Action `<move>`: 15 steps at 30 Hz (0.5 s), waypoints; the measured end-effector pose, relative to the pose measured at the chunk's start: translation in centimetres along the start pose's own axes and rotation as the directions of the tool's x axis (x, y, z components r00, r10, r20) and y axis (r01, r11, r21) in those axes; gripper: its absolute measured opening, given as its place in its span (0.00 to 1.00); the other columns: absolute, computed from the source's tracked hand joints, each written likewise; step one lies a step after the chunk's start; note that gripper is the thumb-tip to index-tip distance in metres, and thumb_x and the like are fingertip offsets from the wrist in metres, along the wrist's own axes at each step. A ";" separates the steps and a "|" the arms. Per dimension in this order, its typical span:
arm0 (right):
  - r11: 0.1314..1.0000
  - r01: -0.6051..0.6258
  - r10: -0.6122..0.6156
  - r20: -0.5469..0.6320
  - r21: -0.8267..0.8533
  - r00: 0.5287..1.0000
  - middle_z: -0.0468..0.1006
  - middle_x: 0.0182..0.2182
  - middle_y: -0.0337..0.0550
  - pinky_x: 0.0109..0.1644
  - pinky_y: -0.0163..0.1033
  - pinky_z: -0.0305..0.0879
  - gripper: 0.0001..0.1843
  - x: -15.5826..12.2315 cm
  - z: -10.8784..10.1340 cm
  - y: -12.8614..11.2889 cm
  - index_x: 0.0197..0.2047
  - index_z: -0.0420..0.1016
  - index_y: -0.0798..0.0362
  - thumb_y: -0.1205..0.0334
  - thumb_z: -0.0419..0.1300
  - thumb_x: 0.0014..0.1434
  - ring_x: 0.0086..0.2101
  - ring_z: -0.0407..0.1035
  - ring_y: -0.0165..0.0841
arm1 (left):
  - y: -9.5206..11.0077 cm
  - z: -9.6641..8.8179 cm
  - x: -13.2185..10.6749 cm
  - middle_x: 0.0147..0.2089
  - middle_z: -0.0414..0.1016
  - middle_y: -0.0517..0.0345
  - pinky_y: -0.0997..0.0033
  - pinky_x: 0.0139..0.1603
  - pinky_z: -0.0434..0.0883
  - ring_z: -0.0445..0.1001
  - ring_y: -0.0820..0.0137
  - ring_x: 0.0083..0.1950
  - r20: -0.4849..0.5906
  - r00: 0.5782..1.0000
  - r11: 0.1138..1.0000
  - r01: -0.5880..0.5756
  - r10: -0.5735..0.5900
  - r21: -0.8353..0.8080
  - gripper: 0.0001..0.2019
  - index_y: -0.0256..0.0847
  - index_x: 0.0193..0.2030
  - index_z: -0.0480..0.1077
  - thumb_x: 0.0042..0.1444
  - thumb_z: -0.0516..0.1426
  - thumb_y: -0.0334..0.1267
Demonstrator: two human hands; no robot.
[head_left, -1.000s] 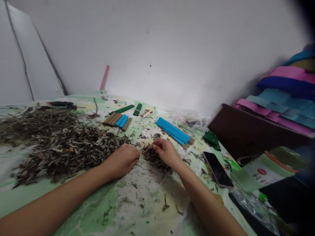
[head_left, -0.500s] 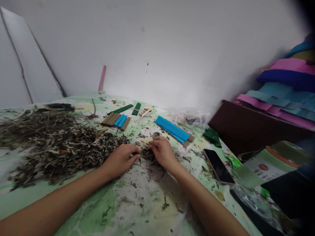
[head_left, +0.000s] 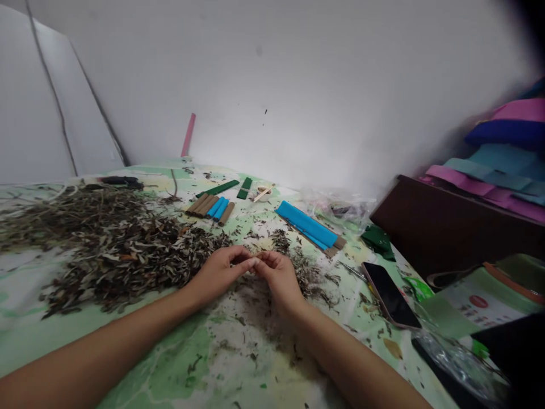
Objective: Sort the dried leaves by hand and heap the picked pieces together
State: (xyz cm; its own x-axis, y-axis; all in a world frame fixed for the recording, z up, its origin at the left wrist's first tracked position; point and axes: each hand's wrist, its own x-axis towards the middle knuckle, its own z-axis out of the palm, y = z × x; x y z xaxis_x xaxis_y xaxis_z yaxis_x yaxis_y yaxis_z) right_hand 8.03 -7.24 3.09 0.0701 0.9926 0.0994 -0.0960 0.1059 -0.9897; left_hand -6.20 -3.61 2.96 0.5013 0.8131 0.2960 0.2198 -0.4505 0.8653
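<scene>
My left hand (head_left: pixel 223 268) and my right hand (head_left: pixel 279 275) meet at the fingertips over the table, both closed in a pinch. Between them is a small tan bit of dried leaf (head_left: pixel 260 255), mostly covered by the fingers. A large heap of dried leaves (head_left: pixel 140 261) spreads beside my left hand. Just past my right hand lies a smaller pile of crumbled leaves (head_left: pixel 309 272).
Short brown and blue rolls (head_left: pixel 218 209) lie in a row behind the heap, near green strips (head_left: pixel 244 188). Farther right are a folded blue sheet (head_left: pixel 309 224), scissors (head_left: pixel 353 270), a phone (head_left: pixel 389 295) and a clear plastic bag (head_left: pixel 340 207). Coloured pieces (head_left: pixel 506 130) are stacked at far right.
My right hand has come off the small leaf pile and moved toward my left hand; their fingertips now touch. The view has shifted slightly to the left.
</scene>
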 end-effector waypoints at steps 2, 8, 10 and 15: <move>1.000 0.011 -0.011 -0.020 0.000 1.000 0.69 0.19 0.35 0.29 0.31 0.56 0.08 0.0 0.0 0.2 0.23 0.71 0.54 0.59 0.62 0.45 0.22 0.59 0.26 | -0.3 0.0 0.0 0.28 0.71 0.60 0.72 0.34 0.65 0.69 0.70 0.32 0.003 1.000 1.000 -0.003 0.003 -0.003 0.12 0.37 0.29 0.69 0.55 0.53 0.44; 1.000 -0.010 0.009 -0.016 -0.020 1.000 0.68 0.21 0.36 0.27 0.32 0.54 0.15 -0.8 -0.4 1.2 0.26 0.69 0.55 0.51 0.59 0.52 0.22 0.56 0.26 | -0.6 0.1 0.2 0.25 0.65 0.62 0.74 0.31 0.61 0.64 0.72 0.29 0.032 0.999 0.997 0.021 -0.019 -0.070 0.13 0.37 0.27 0.66 0.56 0.50 0.44; 1.000 0.007 -0.006 0.021 -0.028 1.000 0.69 0.23 0.36 0.29 0.32 0.55 0.16 -1.5 -0.7 1.5 0.29 0.69 0.55 0.48 0.58 0.53 0.24 0.58 0.26 | -0.4 0.1 0.1 0.25 0.64 0.62 0.74 0.31 0.61 0.63 0.72 0.29 0.081 0.997 0.997 0.026 -0.020 -0.071 0.14 0.37 0.26 0.65 0.55 0.50 0.45; 0.999 0.036 -0.035 0.044 -0.022 0.998 0.65 0.23 0.34 0.31 0.31 0.54 0.14 -3.2 -1.3 1.8 0.28 0.66 0.54 0.53 0.62 0.50 0.25 0.57 0.26 | 0.4 0.4 -0.4 0.26 0.65 0.61 0.75 0.30 0.59 0.62 0.72 0.30 0.215 0.977 1.000 0.001 -0.003 0.008 0.12 0.37 0.28 0.66 0.53 0.51 0.43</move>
State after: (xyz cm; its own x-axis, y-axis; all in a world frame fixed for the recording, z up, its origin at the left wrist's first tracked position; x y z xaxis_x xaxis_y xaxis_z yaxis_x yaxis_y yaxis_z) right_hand 8.93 -10.31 0.81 0.0293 0.9900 0.1381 -0.0715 0.1399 -0.9876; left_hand -5.96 -4.26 3.04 0.6689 0.7160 0.1997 0.2268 -0.4524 0.8625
